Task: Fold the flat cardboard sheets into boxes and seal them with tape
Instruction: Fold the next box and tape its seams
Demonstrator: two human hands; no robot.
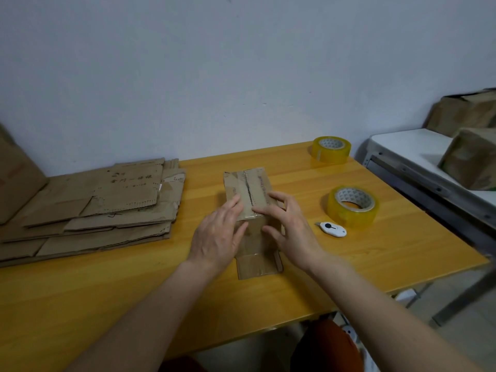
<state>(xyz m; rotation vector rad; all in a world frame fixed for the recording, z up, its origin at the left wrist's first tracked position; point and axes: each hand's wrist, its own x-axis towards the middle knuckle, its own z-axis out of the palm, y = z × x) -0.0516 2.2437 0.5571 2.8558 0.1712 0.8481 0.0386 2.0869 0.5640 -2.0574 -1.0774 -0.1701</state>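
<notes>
Both hands, left hand (218, 234) and right hand (288, 226), fingers spread, press the small box (248, 189) flaps together mid-table (375, 264), so it's the closing step I'd guess, and next means grabbing the nearer tape roll (352, 206) just beyond.

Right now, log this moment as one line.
left hand: fingers press small brown cardboard box top flaps | right hand: same | seam untaped | yellow tape rolls unused
</notes>
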